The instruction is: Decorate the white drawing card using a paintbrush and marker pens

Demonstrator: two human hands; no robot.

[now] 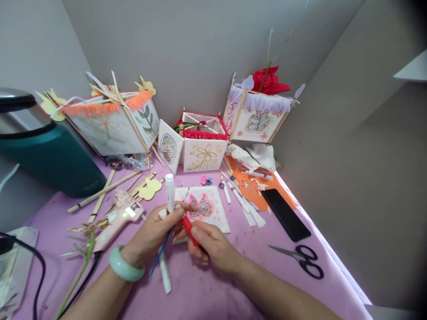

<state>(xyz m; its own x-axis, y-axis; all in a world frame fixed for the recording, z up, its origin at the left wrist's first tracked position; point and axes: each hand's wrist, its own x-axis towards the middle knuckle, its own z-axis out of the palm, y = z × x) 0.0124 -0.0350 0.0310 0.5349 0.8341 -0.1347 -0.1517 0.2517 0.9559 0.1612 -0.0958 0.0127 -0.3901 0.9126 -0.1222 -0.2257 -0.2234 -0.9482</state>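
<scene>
Purple cloth [233, 284] covers a table pushed into a corner of grey walls. Near its front edge the right hand [211, 246] pinches a red pen [189, 231] between thumb and curled fingers, the pen slanting up toward 10 o'clock. Its upper end meets the fingertips of the left hand [156, 231]. That hand, with a pale green bangle [126, 264] on the wrist, is closed round a white pen [170, 191] standing nearly upright, and a thin blue brush [160, 255] slants down out of the same grip. A second white stick [166, 275] runs below the hand toward 6 o'clock; I cannot tell whether it is held or lying. Just beyond the pen at 1 o'clock lies a card [213, 218] painted with a pink-edged butterfly. At 9 o'clock lies a pink glue gun [116, 218] among wooden sticks [103, 191]. At 3 o'clock are scissors [302, 258], and a black phone [285, 213] at 2. Farther back at 12 stands a red-fringed box [203, 153], open on top, with sticks and green stems inside. At 1 o'clock a purple-fringed lantern [256, 120] holds a red paper flower [268, 80] on a green stem. At 10 an orange-fringed lantern [113, 129] has sticks piled across its top, and a teal flask [43, 155] lies beyond it.
</scene>
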